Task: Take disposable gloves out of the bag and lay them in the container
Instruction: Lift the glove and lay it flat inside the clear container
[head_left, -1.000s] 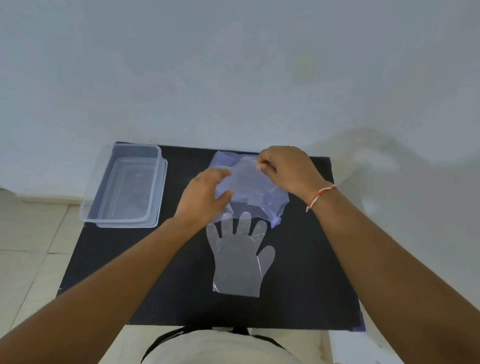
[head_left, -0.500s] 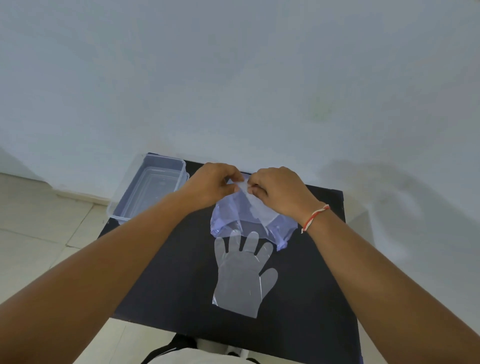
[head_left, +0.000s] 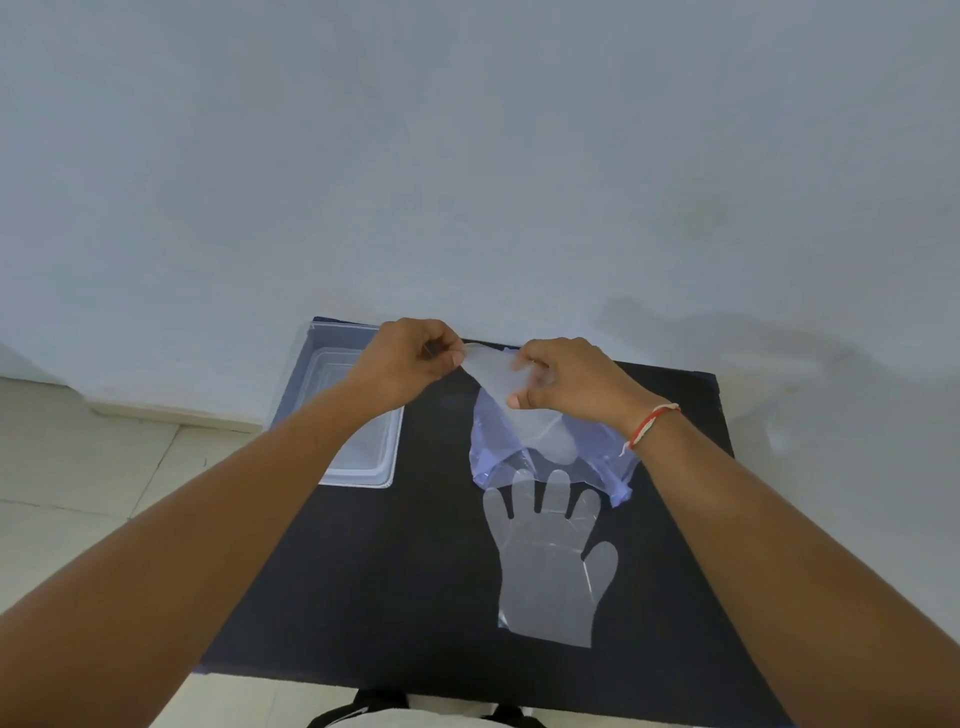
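Gloves are in two places on the black table (head_left: 363, 571): one clear glove (head_left: 550, 561) lies flat on the mat near you, its fingers pointing away from you and its fingertips touching the near edge of the bluish bag (head_left: 493, 447), and a second, milky glove (head_left: 498, 382) is partly out of the bag's mouth. Your left hand (head_left: 410, 364) pinches the far end of this second glove between thumb and fingers, and lifts it a little above the table. Your right hand (head_left: 571, 384) closes on the same area, at the mouth of the bag, with the thumb under the plastic; I cannot tell if it grips the bag, the glove, or both. A red and white thread (head_left: 652, 423) goes around your right wrist. The transparent container (head_left: 358, 462) stands at the far left corner of the table, partly hidden by your left forearm, well apart from the flat glove. Behind the table is a pale wall (head_left: 467, 156).
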